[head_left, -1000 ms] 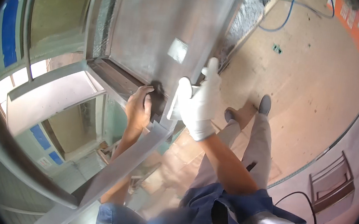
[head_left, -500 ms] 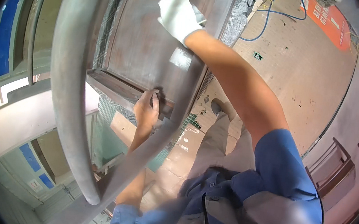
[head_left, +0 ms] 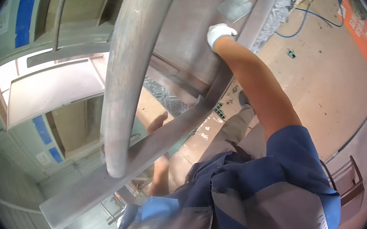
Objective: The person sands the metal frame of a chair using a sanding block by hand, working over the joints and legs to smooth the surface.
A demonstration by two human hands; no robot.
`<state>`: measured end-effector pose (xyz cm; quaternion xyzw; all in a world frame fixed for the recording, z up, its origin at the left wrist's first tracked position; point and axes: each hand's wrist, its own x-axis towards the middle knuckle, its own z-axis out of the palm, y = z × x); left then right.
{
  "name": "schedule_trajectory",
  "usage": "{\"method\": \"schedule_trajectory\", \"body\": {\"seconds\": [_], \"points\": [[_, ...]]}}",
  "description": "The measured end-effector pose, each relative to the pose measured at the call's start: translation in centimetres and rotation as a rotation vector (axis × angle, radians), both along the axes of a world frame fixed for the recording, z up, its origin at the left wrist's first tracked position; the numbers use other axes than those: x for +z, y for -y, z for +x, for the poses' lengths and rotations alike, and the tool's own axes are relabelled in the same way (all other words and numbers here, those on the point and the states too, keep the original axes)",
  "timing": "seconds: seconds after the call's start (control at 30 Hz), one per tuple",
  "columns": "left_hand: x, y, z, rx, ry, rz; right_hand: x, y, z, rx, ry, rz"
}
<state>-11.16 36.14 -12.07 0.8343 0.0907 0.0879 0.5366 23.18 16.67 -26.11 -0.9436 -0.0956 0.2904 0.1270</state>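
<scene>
1. The right hand point(head_left: 220, 33), in a white glove, rests against the brown metal panel point(head_left: 187, 38), at the panel's right edge beside the grey upright strip point(head_left: 252, 27). Its fingers are curled in against the panel; whether they grip anything cannot be told.
2. The right arm is stretched out from a blue sleeve toward the panel.
3. The left hand point(head_left: 157, 123) is bare and sits below the panel, just behind the long grey metal bar point(head_left: 142, 155) that runs slantwise down and left from the panel's lower right corner. The bar covers most of that hand, so how wide it stands, or what it holds, cannot be told.
4. A thick curved grey pipe point(head_left: 126, 76) crosses in front of the panel's left part, ending near the bar.
5. A pale square patch point(head_left: 235, 6) lies on the panel above the right hand.
6. Right of the panel, the tan floor point(head_left: 322, 85) carries a blue cable point(head_left: 307, 24) and an orange sheet point(head_left: 360, 30).
7. Left of the panel stands a pale window frame point(head_left: 50, 90).
</scene>
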Motion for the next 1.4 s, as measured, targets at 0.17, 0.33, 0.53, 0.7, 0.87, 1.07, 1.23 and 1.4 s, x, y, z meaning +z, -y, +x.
{"method": "schedule_trajectory", "body": {"seconds": [0.17,0.33,0.53,0.7,0.87,1.07,1.23,1.4], "points": [[4.9,4.1,0.9,-0.223,0.011,0.341,0.1,1.4,0.9,0.213,0.318,0.024],[4.5,6.6,3.2,-0.163,0.067,-0.027,1.1,7.1,6.1,-0.126,0.473,-0.024],[4.4,8.7,2.7,0.069,-0.057,0.127,-2.0,10.1,11.4,0.149,-0.057,-0.048],[2.9,13.4,2.0,0.602,-0.186,0.165,-5.5,9.5,12.3,0.163,-0.004,-0.148],[2.9,15.3,2.5,0.688,-0.239,0.247,-6.6,9.4,11.8,0.159,0.028,-0.14],[2.8,17.1,4.8,0.924,0.04,0.215,-6.6,9.2,11.0,0.046,0.146,-0.023],[3.2,17.0,4.8,0.886,-0.039,0.2,0.4,8.9,2.2,-0.139,0.582,0.568],[6.5,15.3,3.3,0.666,-0.422,0.25,13.3,9.1,-16.5,0.346,0.603,1.348]]}}
